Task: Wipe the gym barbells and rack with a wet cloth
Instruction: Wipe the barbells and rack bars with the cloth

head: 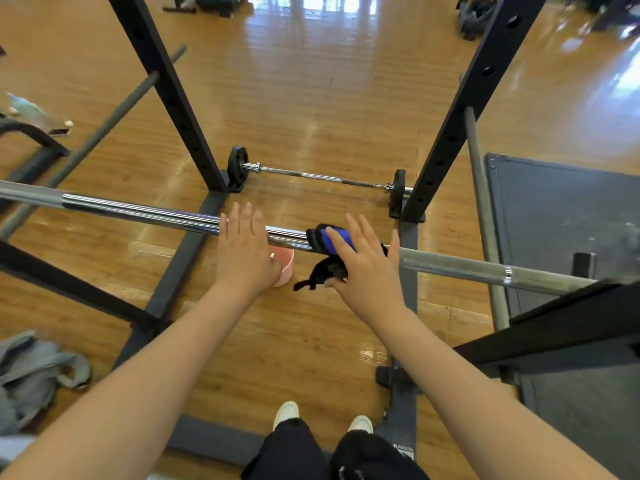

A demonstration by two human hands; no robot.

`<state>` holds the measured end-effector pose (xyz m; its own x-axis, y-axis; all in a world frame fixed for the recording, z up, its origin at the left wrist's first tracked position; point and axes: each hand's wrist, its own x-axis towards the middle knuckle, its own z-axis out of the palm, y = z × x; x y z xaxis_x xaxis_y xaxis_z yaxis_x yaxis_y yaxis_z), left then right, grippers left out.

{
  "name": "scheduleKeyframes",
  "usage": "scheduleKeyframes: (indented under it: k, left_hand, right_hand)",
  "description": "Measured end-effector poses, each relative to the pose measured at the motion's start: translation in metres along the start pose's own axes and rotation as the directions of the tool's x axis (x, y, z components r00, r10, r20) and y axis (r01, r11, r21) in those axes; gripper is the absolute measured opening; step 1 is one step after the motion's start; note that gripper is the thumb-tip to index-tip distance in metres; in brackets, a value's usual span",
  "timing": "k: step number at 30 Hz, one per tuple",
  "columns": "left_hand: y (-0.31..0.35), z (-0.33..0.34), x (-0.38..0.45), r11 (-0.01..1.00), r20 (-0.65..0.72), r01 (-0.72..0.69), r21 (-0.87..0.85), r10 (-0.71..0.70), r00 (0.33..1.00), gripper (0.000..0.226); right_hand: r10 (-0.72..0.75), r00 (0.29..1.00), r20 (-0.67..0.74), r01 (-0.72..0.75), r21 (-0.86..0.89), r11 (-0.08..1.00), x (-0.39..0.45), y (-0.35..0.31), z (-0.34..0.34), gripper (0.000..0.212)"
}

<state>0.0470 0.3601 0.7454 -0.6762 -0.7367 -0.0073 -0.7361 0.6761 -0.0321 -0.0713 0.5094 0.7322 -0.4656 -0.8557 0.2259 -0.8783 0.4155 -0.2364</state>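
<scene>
Both hands flat over the barbell (145,213)

Left hand (244,252) open, holding nothing; right hand (363,268) fingers straight, resting on the blue-black cloth (329,249) draped there.

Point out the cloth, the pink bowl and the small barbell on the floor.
cloth (334,241): head view, blue part over bar.
pink bowl (285,268): head view, side wall.
small barbell (322,177): head view, mid shaft.

One head-worn view looks forward and steeply down, close over the bar (138,211), toward the floor (311,98).
</scene>
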Motion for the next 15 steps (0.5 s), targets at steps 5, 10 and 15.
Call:
scheduleKeyframes:
  k: [5,10,15]
  left_hand:
    - [-0.001,0.001,0.0,1.0,-0.016,0.003,-0.024,-0.003,1.0,0.08]
    - [-0.003,0.001,-0.001,0.998,-0.041,-0.023,-0.065,0.02,0.999,0.081]
    - [-0.004,0.006,0.001,0.996,-0.074,-0.041,-0.082,0.035,0.997,0.081]
  right_hand:
    - [-0.048,0.985,-0.168,0.095,0.283,0.954,0.003,0.012,-0.024,0.042]
    - [-0.029,0.967,-0.253,0.054,0.093,0.994,0.028,0.017,-0.058,0.028]
    - [-0.052,0.982,0.184,0.037,0.083,0.996,0.025,-0.016,-0.021,0.059]
